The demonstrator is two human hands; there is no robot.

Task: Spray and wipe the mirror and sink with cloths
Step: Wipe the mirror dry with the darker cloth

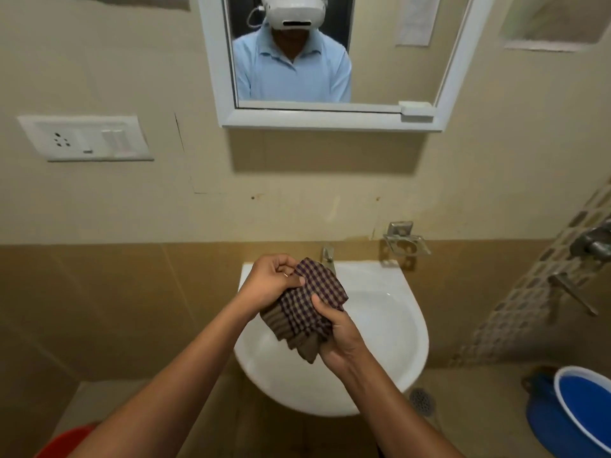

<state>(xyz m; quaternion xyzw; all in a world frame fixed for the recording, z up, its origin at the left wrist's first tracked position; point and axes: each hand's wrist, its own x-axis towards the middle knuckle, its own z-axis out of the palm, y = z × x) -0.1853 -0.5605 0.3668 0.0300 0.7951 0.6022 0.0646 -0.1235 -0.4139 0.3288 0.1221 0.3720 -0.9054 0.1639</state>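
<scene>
Right hand (340,338) and left hand (274,279), fingers pinching a folded checked cloth (307,309) above the white sink (390,325)

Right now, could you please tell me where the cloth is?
In the head view the cloth is held bunched between the left hand and right hand, above the sink and just in front of the tap.

My sink (390,325) bowl lies open at three o'clock; the tap (328,256) blocks twelve, the bracket (405,241) one.
</scene>
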